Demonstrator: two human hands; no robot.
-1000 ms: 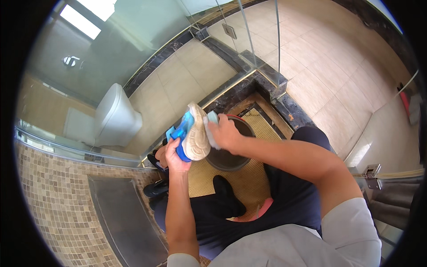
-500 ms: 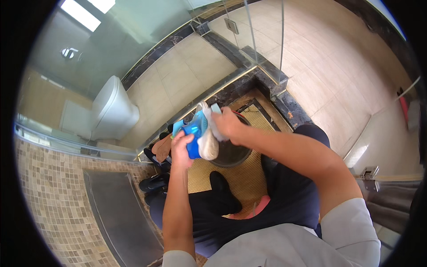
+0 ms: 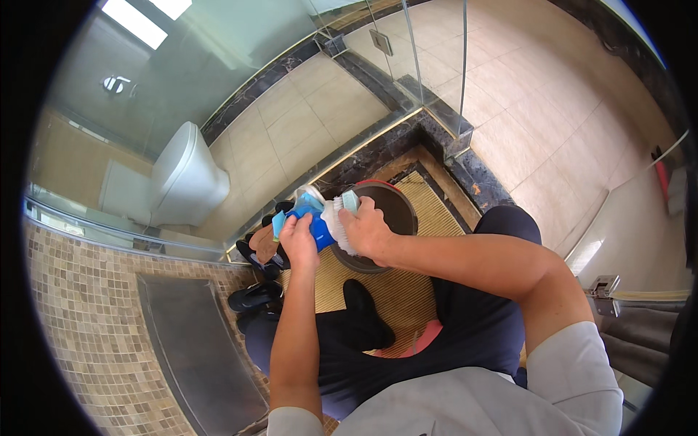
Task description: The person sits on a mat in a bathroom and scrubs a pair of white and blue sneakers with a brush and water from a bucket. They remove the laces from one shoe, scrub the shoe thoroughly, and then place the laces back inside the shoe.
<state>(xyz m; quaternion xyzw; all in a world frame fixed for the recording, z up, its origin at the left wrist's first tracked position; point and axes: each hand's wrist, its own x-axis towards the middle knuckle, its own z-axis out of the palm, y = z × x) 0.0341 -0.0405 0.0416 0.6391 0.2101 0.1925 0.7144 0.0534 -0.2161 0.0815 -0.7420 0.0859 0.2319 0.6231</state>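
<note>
My left hand [image 3: 299, 243] is closed around a blue and white shoe [image 3: 321, 232], holding it tilted over the near left side of a dark bucket [image 3: 404, 218]. My right hand [image 3: 369, 231] grips a scrub brush [image 3: 350, 201] with a pale back and white bristles. Those bristles press against the shoe's pale sole edge, on the side facing my right hand. Part of the shoe is hidden behind my left fingers. Inside the bucket it looks dark, and a bit of red shows at its far rim.
A yellow ribbed mat [image 3: 327, 294] lies under the bucket. Several dark shoes [image 3: 254, 296] sit at the left, near a grey mat [image 3: 198, 349]. Beyond the dark stone curb [image 3: 356, 161] are glass panels and a white toilet [image 3: 185, 174]. Something pink [image 3: 425, 338] lies between my legs.
The shoe has turned in my left hand and shifted slightly left and down. My right hand and the brush have moved down along its sole edge, uncovering more of the bucket.
</note>
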